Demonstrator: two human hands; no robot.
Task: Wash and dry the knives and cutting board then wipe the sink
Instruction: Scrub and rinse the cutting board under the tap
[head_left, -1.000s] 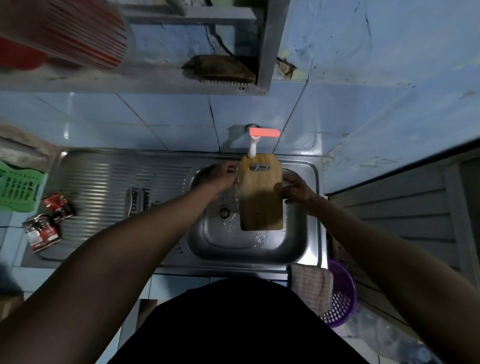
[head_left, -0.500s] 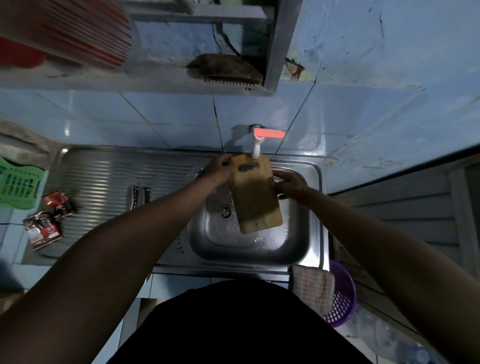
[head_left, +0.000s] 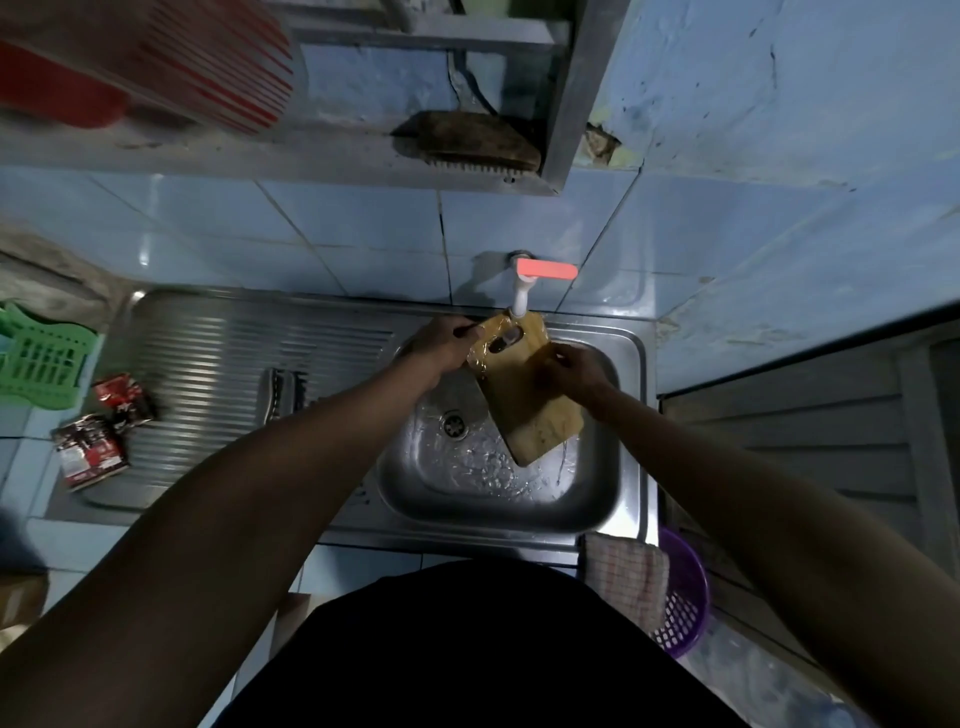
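Observation:
A wooden cutting board (head_left: 535, 415) tilts over the steel sink basin (head_left: 498, 499), its handle end with the slot right under the white tap (head_left: 520, 296), whose lever is red. Water runs over the board's top and drips off its lower end. My left hand (head_left: 441, 345) grips the board's upper left corner. My right hand (head_left: 574, 371) lies on the board's face near its right edge. Two knives (head_left: 283, 389) lie on the ribbed drainboard left of the basin.
A checked cloth (head_left: 623, 577) hangs over the sink's front right corner, above a purple basket (head_left: 685, 608). Red packets (head_left: 98, 436) and a green rack (head_left: 39, 358) sit at the left. A brush (head_left: 467, 140) rests on the shelf above.
The board has tipped so its lower end swings right, and its top has moved under the tap. My right hand has slid from the board's edge onto its face.

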